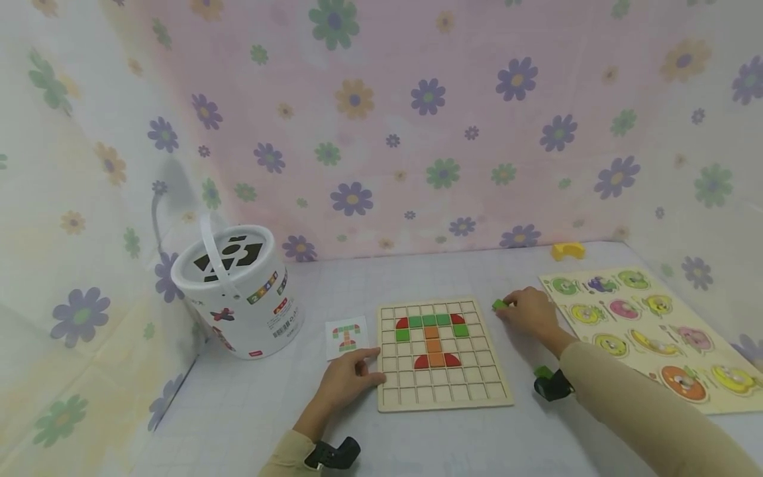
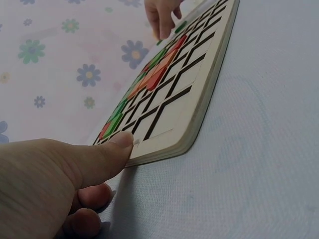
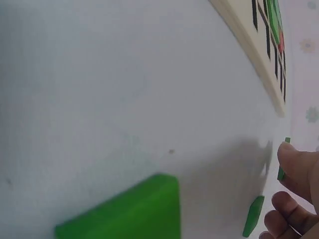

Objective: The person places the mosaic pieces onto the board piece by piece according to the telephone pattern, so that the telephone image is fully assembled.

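Note:
A wooden grid board bears red, green and orange pieces in a T-like figure. My left hand is at the board's left edge. In the left wrist view its thumb rests on the rim, with two lower fingers bent beside it over the cloth. Beyond the board's right side, my right hand pinches a small green block between thumb and fingertips. Under that hand, another green block lies on the cloth, and a third green block is close to the right wrist camera.
A small card printed with a similar figure lies left of the board. Behind it stands a white lidded bucket with a handle. A fruit puzzle board covers the right side, and a yellow arch-shaped block is at the back.

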Tool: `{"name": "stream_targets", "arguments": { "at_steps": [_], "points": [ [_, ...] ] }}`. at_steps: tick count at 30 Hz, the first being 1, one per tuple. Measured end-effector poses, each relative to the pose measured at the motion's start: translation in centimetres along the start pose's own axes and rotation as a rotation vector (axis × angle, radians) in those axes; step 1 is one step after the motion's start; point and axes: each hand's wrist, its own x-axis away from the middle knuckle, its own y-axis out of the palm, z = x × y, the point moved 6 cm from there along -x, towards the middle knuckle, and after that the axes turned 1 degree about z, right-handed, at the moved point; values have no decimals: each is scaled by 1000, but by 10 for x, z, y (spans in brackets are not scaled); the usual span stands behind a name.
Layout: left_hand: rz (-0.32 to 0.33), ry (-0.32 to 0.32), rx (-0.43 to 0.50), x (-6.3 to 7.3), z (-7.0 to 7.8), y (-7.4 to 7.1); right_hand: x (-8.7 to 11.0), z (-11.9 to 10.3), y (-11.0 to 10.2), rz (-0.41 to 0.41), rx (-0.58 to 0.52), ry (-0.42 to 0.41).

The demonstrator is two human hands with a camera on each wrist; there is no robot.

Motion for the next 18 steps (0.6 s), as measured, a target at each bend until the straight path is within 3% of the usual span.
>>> {"name": "stream_targets", "arguments": {
  "at_steps": [8, 14, 18],
  "points": [
    [9, -1, 0, 0, -3, 1, 16, -37, 5, -29, -145, -129],
    [10, 11, -5, -1, -3, 1, 35, -75, 10, -17, -162, -321],
    [11, 14, -6, -1, -2, 1, 48, -94, 21, -35, -145, -394]
  ]
}}
